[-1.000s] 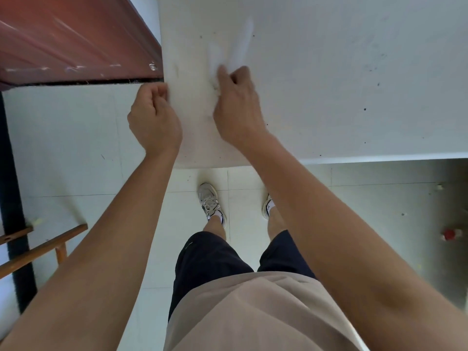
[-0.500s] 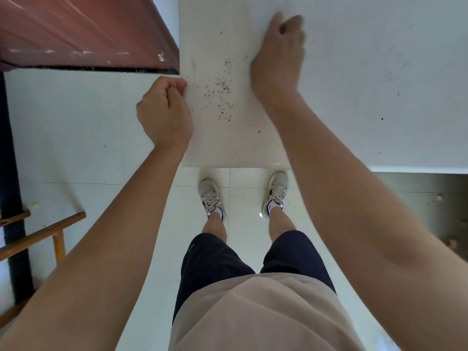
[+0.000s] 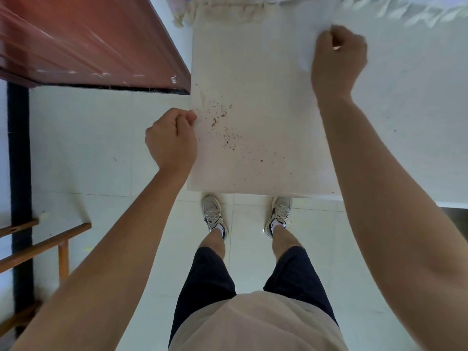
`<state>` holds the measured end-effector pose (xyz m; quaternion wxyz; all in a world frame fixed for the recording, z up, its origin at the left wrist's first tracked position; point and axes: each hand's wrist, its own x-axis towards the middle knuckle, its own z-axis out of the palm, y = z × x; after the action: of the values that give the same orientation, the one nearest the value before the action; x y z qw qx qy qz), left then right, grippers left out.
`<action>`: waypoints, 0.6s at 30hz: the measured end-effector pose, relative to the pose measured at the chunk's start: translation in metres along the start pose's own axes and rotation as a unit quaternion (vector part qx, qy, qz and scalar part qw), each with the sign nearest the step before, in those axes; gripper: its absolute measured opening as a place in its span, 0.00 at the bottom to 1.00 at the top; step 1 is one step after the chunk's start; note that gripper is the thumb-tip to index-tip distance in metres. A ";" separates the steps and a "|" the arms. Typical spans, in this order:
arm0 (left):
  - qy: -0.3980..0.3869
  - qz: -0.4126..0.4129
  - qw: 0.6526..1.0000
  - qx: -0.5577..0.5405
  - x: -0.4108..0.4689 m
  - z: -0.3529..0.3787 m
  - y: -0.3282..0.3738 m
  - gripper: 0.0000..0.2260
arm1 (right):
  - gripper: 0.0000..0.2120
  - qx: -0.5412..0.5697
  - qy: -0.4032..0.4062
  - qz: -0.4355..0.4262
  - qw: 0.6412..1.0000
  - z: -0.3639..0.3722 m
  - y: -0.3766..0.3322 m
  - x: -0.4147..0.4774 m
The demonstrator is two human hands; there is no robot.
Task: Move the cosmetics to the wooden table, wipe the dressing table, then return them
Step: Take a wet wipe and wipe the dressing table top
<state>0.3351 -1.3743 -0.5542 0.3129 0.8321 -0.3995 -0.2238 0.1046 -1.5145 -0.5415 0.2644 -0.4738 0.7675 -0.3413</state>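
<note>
This looks like the wiping step. No cosmetics are in view, and the dressing table [image 3: 405, 110] carries only a cream cloth [image 3: 253, 72] over its left end. The left hand [image 3: 173, 139] has its fingers curled and pinches the cloth's left edge. The right hand [image 3: 338, 57] is balled tight at the cloth's opposite edge, farther from the body. It seems to pinch that edge too, though a pale scrap under it could be a wipe instead. Brown crumbs [image 3: 222, 122] lie scattered just right of the left grip, between the two hands. The next move probably calls for lifting both edges evenly so the crumbs gather in the cloth rather than spill onto the table. The wooden table [image 3: 88, 41] stands close beyond the left grip, leaving little room to swing that way. A chair [image 3: 43, 247] stands well back to the left.
</note>
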 end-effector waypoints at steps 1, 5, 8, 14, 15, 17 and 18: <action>-0.001 0.001 1.000 0.001 0.000 0.000 -0.001 0.17 | 0.14 -0.014 0.019 0.016 1.000 -0.004 0.005 0.008; 0.000 -0.001 1.000 0.000 -0.003 0.000 -0.002 0.17 | 0.23 -0.153 -0.006 -0.072 0.986 0.005 0.007 0.005; 0.003 0.010 1.000 0.002 -0.004 0.001 -0.003 0.17 | 0.24 -0.288 -0.046 -0.151 0.945 0.047 -0.013 -0.019; -0.005 0.035 0.999 0.008 -0.002 -0.001 -0.005 0.16 | 0.20 -0.257 -0.257 -0.319 0.875 0.110 -0.067 -0.082; -0.004 0.033 0.999 0.008 -0.002 -0.001 -0.005 0.16 | 0.18 -0.217 -0.301 -0.324 0.870 0.107 -0.067 -0.085; -0.002 0.034 0.999 0.008 -0.004 -0.001 -0.004 0.16 | 0.19 -0.117 -0.312 -0.281 0.900 0.090 -0.062 -0.082; -0.002 0.037 0.999 0.012 -0.004 -0.001 -0.005 0.16 | 0.20 -0.084 -0.273 -0.249 0.925 0.076 -0.056 -0.076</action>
<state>0.3358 -1.3682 -0.5562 0.3104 0.8198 -0.4336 -0.2088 0.2219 -1.4837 -0.5398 0.3295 -0.7451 0.5487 -0.1879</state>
